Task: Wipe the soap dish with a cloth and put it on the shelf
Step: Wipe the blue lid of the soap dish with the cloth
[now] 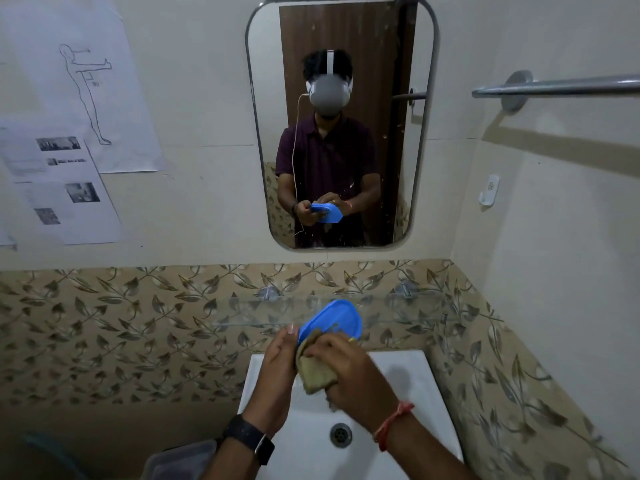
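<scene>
A blue oval soap dish is held tilted above the white sink. My left hand grips the dish at its near left edge, thumb on top. An olive-brown cloth is bunched in my right hand, which presses it against the dish's near end. Part of the dish is hidden behind the cloth and fingers. A clear glass shelf runs along the leaf-patterned tiles just behind the dish.
A mirror hangs above the shelf and reflects the person holding the dish. A metal towel bar juts from the right wall. Papers are stuck on the left wall. A grey plastic container sits at the lower left.
</scene>
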Demonstrator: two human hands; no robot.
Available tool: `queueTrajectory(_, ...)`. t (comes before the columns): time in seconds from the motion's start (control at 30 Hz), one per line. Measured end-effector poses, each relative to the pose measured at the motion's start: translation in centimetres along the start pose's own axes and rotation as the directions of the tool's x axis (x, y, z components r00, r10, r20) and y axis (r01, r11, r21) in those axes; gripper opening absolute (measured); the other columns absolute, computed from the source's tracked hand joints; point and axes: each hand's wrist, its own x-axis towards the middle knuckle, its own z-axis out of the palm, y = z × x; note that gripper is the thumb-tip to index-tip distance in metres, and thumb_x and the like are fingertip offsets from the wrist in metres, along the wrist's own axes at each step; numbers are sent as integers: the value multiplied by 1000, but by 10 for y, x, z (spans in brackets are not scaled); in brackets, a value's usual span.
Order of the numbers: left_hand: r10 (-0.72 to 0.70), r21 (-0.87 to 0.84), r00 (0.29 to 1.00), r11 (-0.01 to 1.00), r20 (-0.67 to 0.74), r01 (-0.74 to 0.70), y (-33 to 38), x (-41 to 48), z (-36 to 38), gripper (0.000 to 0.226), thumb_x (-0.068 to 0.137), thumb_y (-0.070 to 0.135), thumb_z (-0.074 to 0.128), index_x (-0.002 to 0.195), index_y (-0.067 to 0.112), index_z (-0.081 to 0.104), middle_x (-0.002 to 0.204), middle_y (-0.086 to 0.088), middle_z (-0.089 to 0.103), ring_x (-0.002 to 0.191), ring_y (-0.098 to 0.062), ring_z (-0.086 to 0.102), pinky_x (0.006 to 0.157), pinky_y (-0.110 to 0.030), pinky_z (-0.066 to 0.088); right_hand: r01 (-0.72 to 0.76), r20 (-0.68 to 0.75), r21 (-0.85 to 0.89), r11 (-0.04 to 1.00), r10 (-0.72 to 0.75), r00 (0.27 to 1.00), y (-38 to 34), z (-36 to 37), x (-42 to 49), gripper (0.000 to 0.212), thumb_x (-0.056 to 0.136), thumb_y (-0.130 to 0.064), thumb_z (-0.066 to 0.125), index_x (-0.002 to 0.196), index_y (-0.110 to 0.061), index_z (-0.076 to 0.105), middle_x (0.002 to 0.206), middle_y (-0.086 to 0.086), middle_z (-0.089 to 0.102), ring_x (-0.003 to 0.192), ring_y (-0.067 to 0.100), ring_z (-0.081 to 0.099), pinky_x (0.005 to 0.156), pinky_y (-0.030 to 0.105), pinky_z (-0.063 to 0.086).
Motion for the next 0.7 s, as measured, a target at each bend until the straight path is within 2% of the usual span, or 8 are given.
queueTrajectory(0.07,9,32,1000,999,3,-9,3,0,-1,45,101,40,47,119,3,66,118,-19,74,108,-26,71,87,-32,62,-164,-178,-12,986,159,971,20,-10,9,48,61,14,69,105,-4,71,104,11,68,98,23,63,93,34,53)
queueTrajectory(0.13,39,71,999,997,2,-39,5,-1,-2,45,105,39,44,119,1,64,118,-22,71,108,-30,70,92,-39,58,-322,-346,68,944,325,880,26,-18,18,40,68,17,69,102,-3,73,102,10,68,94,22,65,86,38,57)
queueTrajectory(0.3,-5,-14,999,1000,-33,5,5,2,-5,36,101,37,49,108,11,73,113,-19,75,100,-23,73,79,-30,62,-4,-97,-11,1000,3,995,-10,12,-3,48,67,8,62,110,-11,68,107,8,67,105,14,57,100,21,41)
queueTrajectory(0.37,-14,-2,999,1000,-37,14,7,1,-5,38,103,36,47,113,8,70,115,-18,75,103,-24,73,81,-30,61,47,-134,-87,995,-59,989,-2,9,0,45,66,8,64,107,-8,70,104,9,68,101,15,57,98,23,44)
queueTrajectory(0.5,-5,50,998,999,-69,8,10,-4,-8,46,99,45,46,121,11,69,119,-10,76,114,-23,71,97,-37,57,-378,-373,78,923,379,847,29,-16,20,32,73,10,71,102,-5,73,99,8,66,90,20,64,83,32,56)
queueTrajectory(0.57,-25,10,996,1000,-85,26,7,-5,-12,48,99,45,47,128,13,67,127,-10,73,120,-23,67,105,-42,52,-438,-404,170,883,468,786,40,-20,18,22,79,1,73,97,-11,74,92,2,66,83,18,66,75,30,56)
queueTrajectory(0.63,-19,-21,996,1000,-86,17,8,-6,-15,41,96,47,49,113,23,77,120,-7,76,113,-20,71,93,-35,58,-453,-325,394,799,583,745,43,-17,13,16,84,-9,73,90,-23,73,83,-3,70,78,17,68,68,33,59)
queueTrajectory(0.7,-20,-56,995,998,-99,14,9,-7,-13,38,98,45,47,102,29,81,113,-4,79,106,-17,75,79,-25,61,-442,-143,699,562,715,684,41,-11,11,6,89,-19,70,91,-24,72,85,1,75,83,24,71,69,43,61)
